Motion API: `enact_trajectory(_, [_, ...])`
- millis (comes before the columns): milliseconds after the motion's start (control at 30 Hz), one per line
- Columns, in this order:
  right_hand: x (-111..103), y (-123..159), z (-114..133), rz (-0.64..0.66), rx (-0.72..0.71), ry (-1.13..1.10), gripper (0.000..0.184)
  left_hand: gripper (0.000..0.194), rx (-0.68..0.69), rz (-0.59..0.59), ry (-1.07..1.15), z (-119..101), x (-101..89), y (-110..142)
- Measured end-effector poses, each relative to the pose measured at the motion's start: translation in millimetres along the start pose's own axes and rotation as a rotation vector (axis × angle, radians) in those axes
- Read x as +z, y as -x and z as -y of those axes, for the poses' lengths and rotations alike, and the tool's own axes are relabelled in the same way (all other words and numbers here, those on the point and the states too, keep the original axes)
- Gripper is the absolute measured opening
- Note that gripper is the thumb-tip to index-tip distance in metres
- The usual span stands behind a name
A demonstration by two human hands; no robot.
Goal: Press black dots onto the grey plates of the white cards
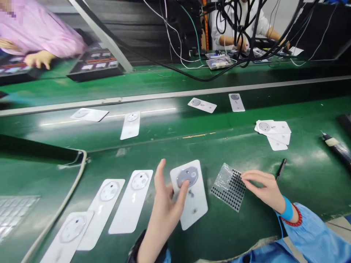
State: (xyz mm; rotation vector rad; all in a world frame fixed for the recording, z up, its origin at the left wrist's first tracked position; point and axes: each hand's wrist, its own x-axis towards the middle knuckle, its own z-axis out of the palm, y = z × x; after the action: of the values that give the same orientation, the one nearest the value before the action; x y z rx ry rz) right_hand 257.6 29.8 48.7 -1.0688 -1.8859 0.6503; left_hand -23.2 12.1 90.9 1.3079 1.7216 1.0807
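Observation:
A white rectangular panel with rounded corners [199,197] and a grey round disc near its top is in my left hand [167,206]. My thumb presses on the disc, my index finger sticks up, and the other fingers are partly hidden behind the panel's edge. On the bench to the right lies a clear sheet with rows of small black dots [231,190]; part of it is bare of dots. My right hand [264,190] has its thumb and fingertips pinched together at the sheet's right corner. Whatever lies between those fingertips is too small to make out.
Similar white panels [131,208] lie left of my hand, two overlapping. Others lie on the green belt [164,128], with a small stack [276,128] at right. A black pen-like tool [281,168] lies beyond my right hand. Two people work across the line, near black trays [94,71].

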Motion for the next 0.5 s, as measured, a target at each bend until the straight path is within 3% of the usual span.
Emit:
enact_trajectory(67, [-2.1, -8.8, 16.6, 0.012, -0.002, -0.058, 0.011, 0.074, -0.062, 0.05, 0.138, -10.5, 13.0, 8.1])
enact_trajectory(200, [-0.2, -24.6, 48.3, 0.026, -0.006, -0.141, 0.013, 0.03, -0.135, 0.178, 0.238, -23.3, 44.5, 19.0])
enact_trajectory(333, [5.8, -30.5, 62.3, -0.01, -0.028, -0.122, 0.017, 0.028, -0.154, 0.204, 0.3, -31.0, 58.9, 27.8])
enact_trajectory(500, [18.1, -29.7, 68.4, -0.145, 0.016, -0.059, 0.017, 0.025, -0.072, 0.221, 0.408, -42.4, 64.2, 35.7])
